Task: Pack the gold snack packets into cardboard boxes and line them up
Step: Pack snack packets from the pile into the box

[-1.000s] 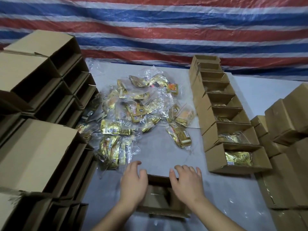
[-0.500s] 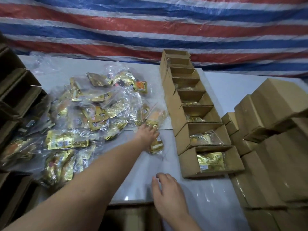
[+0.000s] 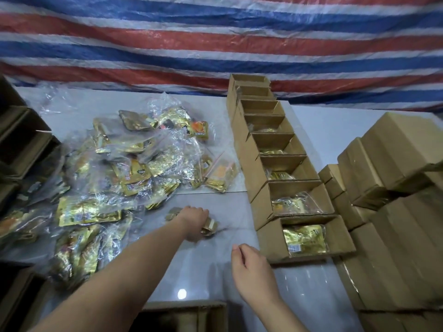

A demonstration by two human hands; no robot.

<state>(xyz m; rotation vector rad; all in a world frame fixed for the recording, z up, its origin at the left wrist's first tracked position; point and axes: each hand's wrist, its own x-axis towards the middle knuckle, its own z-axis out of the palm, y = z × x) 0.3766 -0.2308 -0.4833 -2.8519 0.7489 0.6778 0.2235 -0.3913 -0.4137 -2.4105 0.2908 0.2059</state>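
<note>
Though blurred beyond reading, gold packet (image 3: 209, 228) bears print.

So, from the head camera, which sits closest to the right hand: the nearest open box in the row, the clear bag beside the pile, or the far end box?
From the right hand:
1. Nearest open box, just to its right.
2. Clear bag, ahead, at the pile's right edge.
3. Far end box, at the row's back by the tarp.

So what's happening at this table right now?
A person is packing gold packets into boxes. The left hand grips a packet beside the pile. The right hand hovers over the table, holding nothing. A row of open boxes stands to the right, several already holding packets. An open box waits at the near edge.
</note>
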